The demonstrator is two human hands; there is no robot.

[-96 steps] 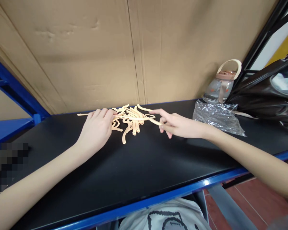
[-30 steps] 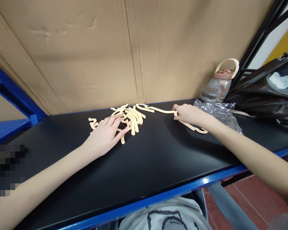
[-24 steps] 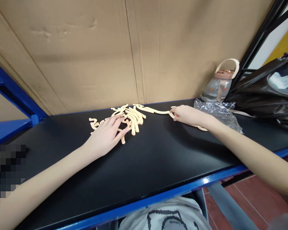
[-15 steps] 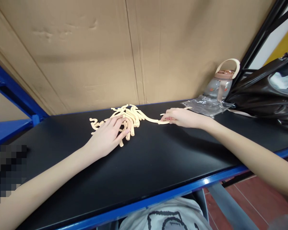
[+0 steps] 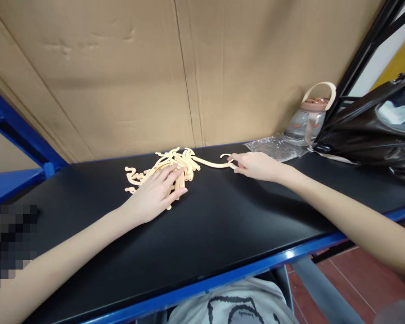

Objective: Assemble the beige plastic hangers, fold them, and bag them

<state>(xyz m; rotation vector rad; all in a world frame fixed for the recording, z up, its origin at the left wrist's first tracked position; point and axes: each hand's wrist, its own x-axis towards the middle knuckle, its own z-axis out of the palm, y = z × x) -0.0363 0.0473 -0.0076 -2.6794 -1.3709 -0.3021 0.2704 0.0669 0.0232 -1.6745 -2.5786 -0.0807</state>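
Note:
A pile of cream-coloured curved tube-like pieces lies near the back of the black tabletop. Over its left and front part my left hand rests palm down with fingers stretched out, hiding some of the pieces. To the right of the pile, my right hand has its fingertips closed on a thin curved cream piece. A longer cream piece runs from the pile to those fingertips; whether the two are joined I cannot make out.
A crumpled clear plastic bag lies behind my right hand. Farther right stand a clear drinking bottle with a handle and a black bag. Brown cardboard closes off the back. The table has a blue front edge.
My right hand has shifted slightly left, and the curved piece at its fingertips shows more. My left hand has slid slightly right over the pile. The plastic bag has moved left.

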